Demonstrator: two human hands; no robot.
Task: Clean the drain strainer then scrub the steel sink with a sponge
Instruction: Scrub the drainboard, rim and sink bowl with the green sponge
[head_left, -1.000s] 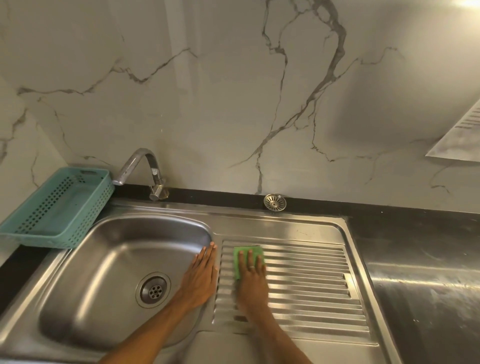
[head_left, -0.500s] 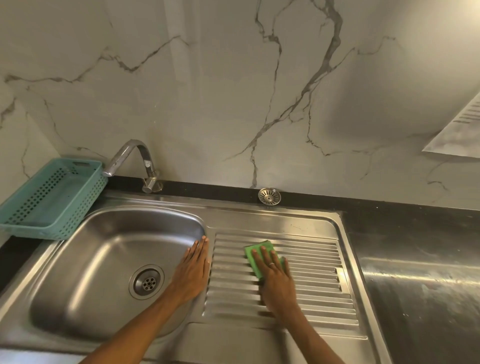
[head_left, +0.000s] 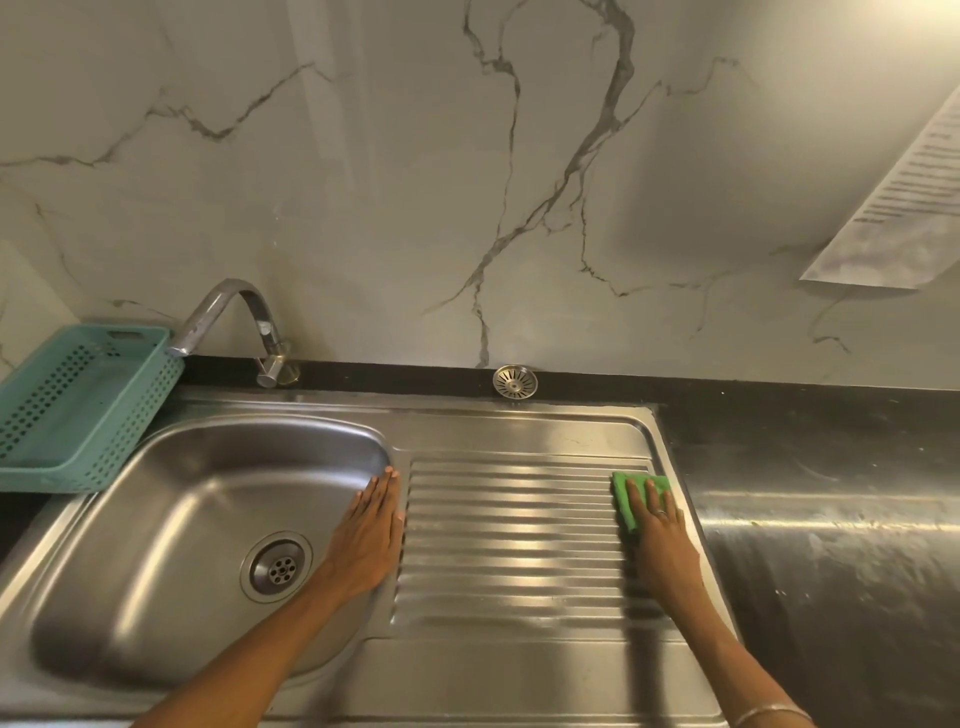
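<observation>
Right hand (head_left: 655, 525) presses flat, fingers straight, on green sponge (head_left: 626, 499) at drainboard's far-right corner. Left hand (head_left: 370, 535) rests flat on basin rim. Unscrubbed sink basin (head_left: 208, 493) lies left, nearer left hand. Strainer (head_left: 515, 381) sits on far ledge.

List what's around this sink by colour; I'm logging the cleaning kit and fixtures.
Green: 1, the sponge
Teal: 1, the basket
Steel: 3, the sink, the tap, the loose strainer
White: 1, the paper sheet
Total: 6
</observation>
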